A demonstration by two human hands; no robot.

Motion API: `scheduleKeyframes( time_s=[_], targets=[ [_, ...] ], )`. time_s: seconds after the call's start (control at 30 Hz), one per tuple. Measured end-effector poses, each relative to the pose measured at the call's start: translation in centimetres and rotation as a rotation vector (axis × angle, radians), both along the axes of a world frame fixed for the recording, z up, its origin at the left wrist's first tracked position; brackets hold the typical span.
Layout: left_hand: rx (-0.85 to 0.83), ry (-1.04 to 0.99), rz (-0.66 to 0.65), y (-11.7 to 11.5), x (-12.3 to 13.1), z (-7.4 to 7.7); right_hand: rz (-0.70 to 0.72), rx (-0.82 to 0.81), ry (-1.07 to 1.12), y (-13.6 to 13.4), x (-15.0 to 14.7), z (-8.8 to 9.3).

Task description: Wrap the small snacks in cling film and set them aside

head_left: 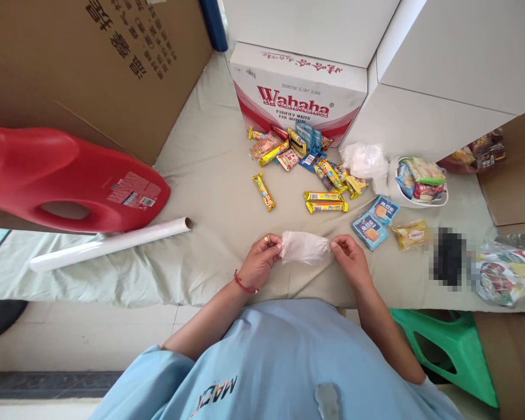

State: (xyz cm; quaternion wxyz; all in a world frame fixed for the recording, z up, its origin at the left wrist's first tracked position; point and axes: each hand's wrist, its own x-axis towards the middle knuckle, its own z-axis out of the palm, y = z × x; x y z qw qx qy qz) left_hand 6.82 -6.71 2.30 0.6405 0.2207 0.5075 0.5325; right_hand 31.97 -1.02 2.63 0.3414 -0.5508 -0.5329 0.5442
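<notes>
A thin, whitish, see-through plastic bag [305,247], flattened into a rectangle, stretches between my two hands just above the cloth-covered table [219,204]. My left hand [262,255], with a red string bracelet at the wrist, pinches its left edge. At its right end, my right hand [349,254] grips a corner between thumb and fingers. Beyond the bag lie a single yellow snack bar [263,191] and a pair of yellow bars [326,202]. Blue cracker packets [371,228] rest to the right of my right hand, beside a yellow snack packet [410,234].
A Wahaha carton [300,96] stands behind a pile of mixed snacks [289,149]. Right of it are a crumpled white bag [364,160] and a white snack-filled basket [420,203]. On the left are a red jug [70,175] and a plastic-film roll [114,244]; a green stool [455,350] stands below.
</notes>
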Motion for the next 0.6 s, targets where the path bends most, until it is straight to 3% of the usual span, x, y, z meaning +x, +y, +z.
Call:
scheduleKeyframes(
  time_s=[0.07, 0.13, 0.23, 0.33, 0.47, 0.6],
  targets=[
    [-0.016, -0.078, 0.002, -0.2, 0.1, 0.5, 0.022, 0.285, -0.190, -0.3, -0.2, 0.9],
    [-0.014, -0.137, -0.012, -0.2, 0.5, 1.0, 0.177, 0.534, -0.310, -0.6, -0.9, 2.0],
    [0.030, -0.119, -0.044, 0.0, 1.1, 1.5, 0.427, 0.715, -0.343, -0.7, -2.5, 3.1],
    [0.075, -0.077, -0.036, 0.5, 1.0, 1.9, 0.425, 0.709, -0.254, -0.4, -3.5, 2.9],
    [0.065, -0.072, 0.000, 0.8, 0.0, 2.3, 0.314, 0.477, -0.064, 0.2, -2.9, 2.4],
    [0.028, -0.065, 0.004, 0.6, -0.4, 2.6, 0.428, 0.407, -0.028, -0.1, -2.5, 2.8]
  ],
)
